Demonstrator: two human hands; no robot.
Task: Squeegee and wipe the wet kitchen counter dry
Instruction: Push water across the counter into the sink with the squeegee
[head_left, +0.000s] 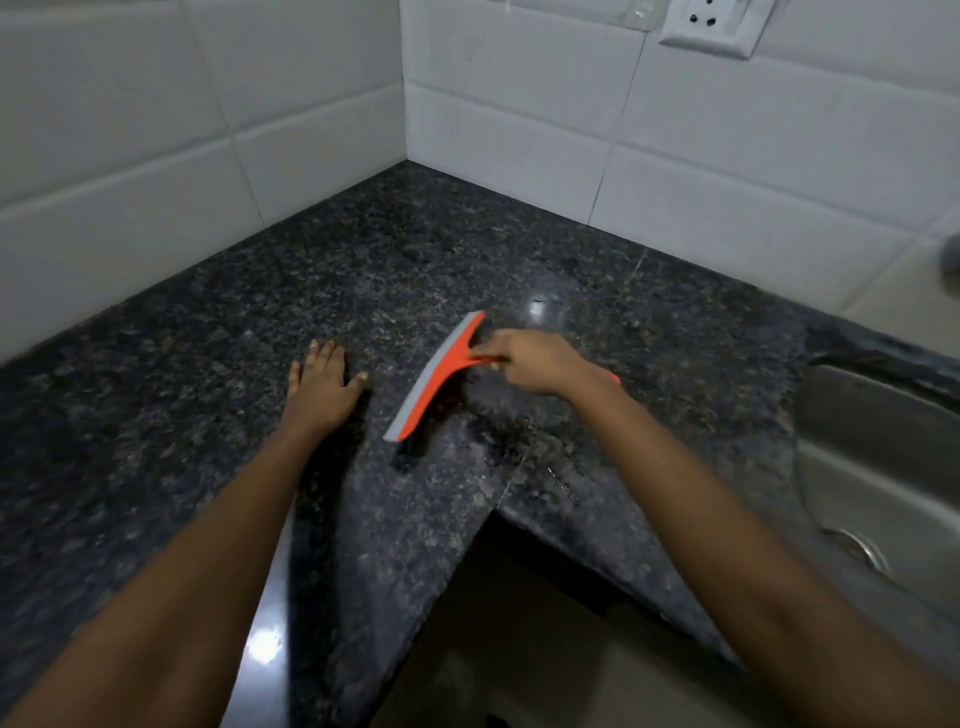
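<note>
On the dark speckled granite counter (426, 249), an L-shaped corner run, one orange squeegee (439, 376) sits near the middle, its grey blade edge facing left and running diagonally from upper right to lower left. Right hand (537, 361) grips the squeegee handle, fingers curled round it; a bit of orange handle end pokes out past the wrist. Lower blade tip looks down at the counter; full contact along the blade cannot be told. Left hand (322, 387) lies flat on the counter just left of the squeegee, fingers straight and together, thumb spread toward the blade, holding nothing. Hand and blade are apart. Two bare forearms enter from the bottom edge. Wet sheen and one bright light glint show on the stone beyond the right hand. One steel sink (883, 467) at far right, one drain visible in it. White tiled wall (545, 130) on both sides of the corner. One white wall socket (709, 26) top right. One cloth is not visible.
</note>
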